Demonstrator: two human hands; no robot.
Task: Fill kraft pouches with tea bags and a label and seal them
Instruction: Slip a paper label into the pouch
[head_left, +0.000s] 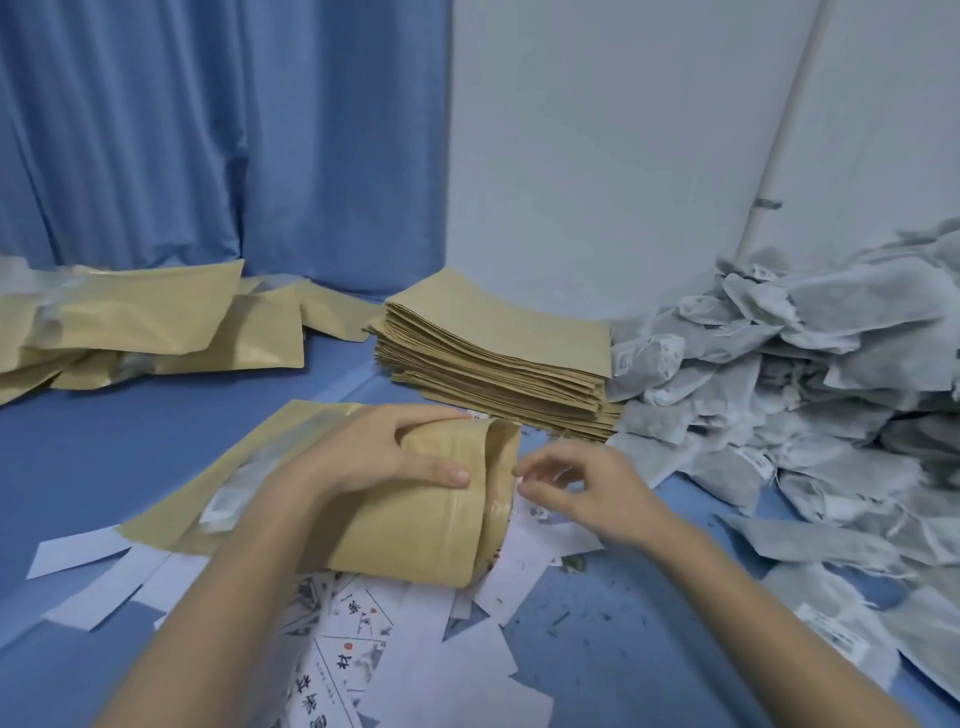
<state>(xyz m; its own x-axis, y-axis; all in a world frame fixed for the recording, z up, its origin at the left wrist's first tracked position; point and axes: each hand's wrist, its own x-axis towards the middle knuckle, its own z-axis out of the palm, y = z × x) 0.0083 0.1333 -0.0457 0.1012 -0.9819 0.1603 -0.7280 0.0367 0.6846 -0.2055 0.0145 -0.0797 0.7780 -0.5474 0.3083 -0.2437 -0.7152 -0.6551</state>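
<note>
left hand (384, 452) grips kraft pouch (415, 519) near its open mouth, mid-bench (104, 457), over loose labels (363, 639). right hand (587, 493), just beside the mouth, pinches something small and white.

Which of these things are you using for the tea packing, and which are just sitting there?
For the job:
- kraft pouch, gripped by the left hand
- right hand at its mouth
- tea bags
- labels
- empty pouch stack
- filled pouches

Just there:
- blue curtain
- white pole
</note>
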